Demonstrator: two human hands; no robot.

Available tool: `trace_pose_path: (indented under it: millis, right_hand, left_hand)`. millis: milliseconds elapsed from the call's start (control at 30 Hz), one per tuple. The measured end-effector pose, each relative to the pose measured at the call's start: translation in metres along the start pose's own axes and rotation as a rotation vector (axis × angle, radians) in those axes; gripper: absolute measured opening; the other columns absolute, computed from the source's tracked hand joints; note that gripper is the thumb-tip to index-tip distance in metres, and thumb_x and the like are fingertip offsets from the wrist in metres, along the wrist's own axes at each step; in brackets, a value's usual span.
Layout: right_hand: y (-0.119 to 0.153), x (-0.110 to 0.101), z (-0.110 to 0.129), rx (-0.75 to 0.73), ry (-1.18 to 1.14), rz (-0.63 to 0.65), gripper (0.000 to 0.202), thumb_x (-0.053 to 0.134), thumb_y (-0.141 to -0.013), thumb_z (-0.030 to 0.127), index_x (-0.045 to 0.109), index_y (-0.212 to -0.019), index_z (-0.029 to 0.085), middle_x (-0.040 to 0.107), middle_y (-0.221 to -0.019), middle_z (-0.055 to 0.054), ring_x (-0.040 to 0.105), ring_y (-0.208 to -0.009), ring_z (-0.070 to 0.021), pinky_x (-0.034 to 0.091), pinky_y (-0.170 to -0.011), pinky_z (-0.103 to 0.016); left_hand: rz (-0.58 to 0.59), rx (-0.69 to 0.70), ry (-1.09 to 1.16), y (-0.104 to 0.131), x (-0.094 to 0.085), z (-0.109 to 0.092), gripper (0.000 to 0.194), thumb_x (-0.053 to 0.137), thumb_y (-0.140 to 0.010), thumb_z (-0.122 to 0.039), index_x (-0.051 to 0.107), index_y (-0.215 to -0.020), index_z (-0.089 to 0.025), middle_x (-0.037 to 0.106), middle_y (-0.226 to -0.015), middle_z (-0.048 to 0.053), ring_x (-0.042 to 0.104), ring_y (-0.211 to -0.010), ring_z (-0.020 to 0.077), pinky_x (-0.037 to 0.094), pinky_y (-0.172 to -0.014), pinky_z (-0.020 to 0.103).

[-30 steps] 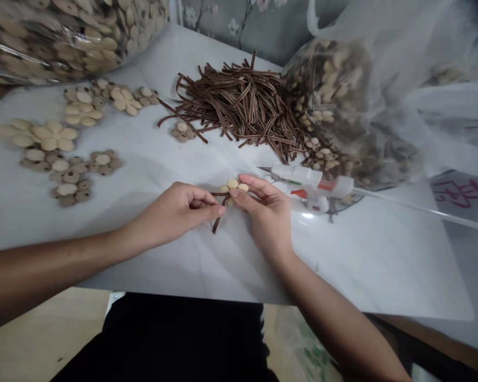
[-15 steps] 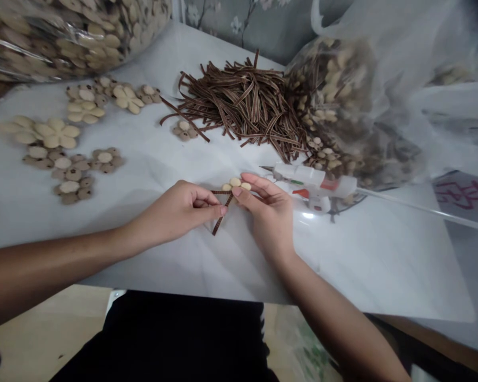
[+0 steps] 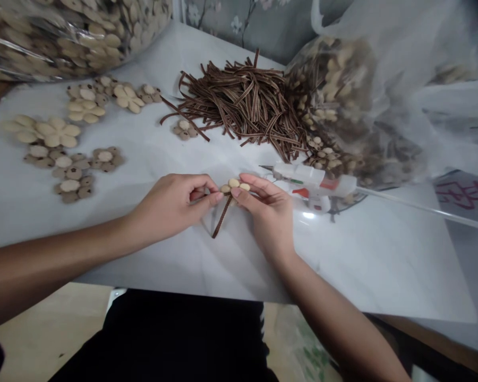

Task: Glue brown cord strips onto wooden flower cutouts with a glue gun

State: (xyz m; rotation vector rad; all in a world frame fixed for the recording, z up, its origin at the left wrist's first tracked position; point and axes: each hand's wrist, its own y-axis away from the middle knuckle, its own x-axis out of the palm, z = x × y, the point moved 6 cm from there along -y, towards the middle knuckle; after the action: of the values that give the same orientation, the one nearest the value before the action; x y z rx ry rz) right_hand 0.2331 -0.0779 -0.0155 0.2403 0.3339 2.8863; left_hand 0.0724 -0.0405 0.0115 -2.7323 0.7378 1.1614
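Between the thumb and fingers of my right hand [image 3: 267,208] is a small cream flower [image 3: 234,183], held just above the table. A brown stitched ribbon [image 3: 222,217] runs from the flower, one end hanging down toward me. My left hand [image 3: 187,200] pinches the ribbon just left of the flower, thumb against forefinger. Part of the flower and ribbon is hidden by my fingers. Right of my right hand lies a white glue gun [image 3: 302,174] with an orange trigger and a glue stick in its back.
A heap of brown ribbons [image 3: 242,103] lies at the back of the white table [image 3: 366,265]. Several cream flowers [image 3: 58,132] and brown-grey flowers [image 3: 70,188] lie at left. Flower-filled plastic bags stand at back left [image 3: 75,40] and at right [image 3: 338,79].
My left hand has shifted slightly left and up, its pinch now on the ribbon's side part rather than near the hanging end. My right hand keeps the flower almost in place.
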Motion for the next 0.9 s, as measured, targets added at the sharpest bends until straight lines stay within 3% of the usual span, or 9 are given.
trace_pose_path:
  millis: [233, 700, 800, 900]
  right_hand:
    - [0.0005, 0.0014, 0.0006, 0.017, 0.015, 0.000, 0.026, 0.081, -0.069, 0.029, 0.074, -0.094, 0.024, 0.077, -0.091, -0.001, 0.073, -0.083, -0.0196, 0.060, -0.083, -0.038]
    - [0.0024, 0.0034, 0.0017, 0.002, 0.003, 0.008, 0.024, 0.081, -0.069, 0.024, 0.074, -0.092, 0.023, 0.078, -0.089, 0.000, 0.074, -0.082, -0.0175, 0.061, -0.079, -0.033]
    - [0.0020, 0.0024, 0.0005, 0.001, 0.003, 0.013, 0.024, 0.081, -0.069, 0.024, 0.074, -0.093, 0.023, 0.078, -0.089, 0.000, 0.073, -0.080, -0.0166, 0.061, -0.078, -0.032]
    - [0.0016, 0.0021, -0.0008, 0.009, 0.001, 0.023, 0.026, 0.081, -0.069, 0.025, 0.074, -0.093, 0.023, 0.077, -0.088, 0.000, 0.073, -0.079, -0.0162, 0.060, -0.077, -0.032]
  left_hand:
    - [0.036, -0.035, 0.097, 0.0013, -0.0007, -0.0008, 0.024, 0.058, -0.087, -0.040, 0.070, -0.083, -0.019, 0.040, -0.049, -0.007, 0.035, -0.048, 0.0083, 0.026, -0.048, 0.022]
    - [-0.040, 0.012, 0.055, 0.0002, -0.0036, 0.0001, 0.019, 0.060, -0.085, -0.033, 0.069, -0.077, -0.019, 0.041, -0.050, -0.007, 0.036, -0.047, 0.0080, 0.027, -0.048, 0.023]
    - [-0.059, 0.030, 0.033, -0.0028, -0.0032, 0.0044, 0.016, 0.062, -0.083, -0.034, 0.068, -0.082, -0.019, 0.049, -0.058, -0.005, 0.042, -0.052, 0.0088, 0.032, -0.051, 0.022]
    - [-0.056, 0.075, 0.090, -0.0064, -0.0010, 0.0063, 0.028, 0.066, -0.080, -0.040, 0.068, -0.099, -0.020, 0.063, -0.080, -0.001, 0.051, -0.065, 0.0116, 0.039, -0.059, 0.023]
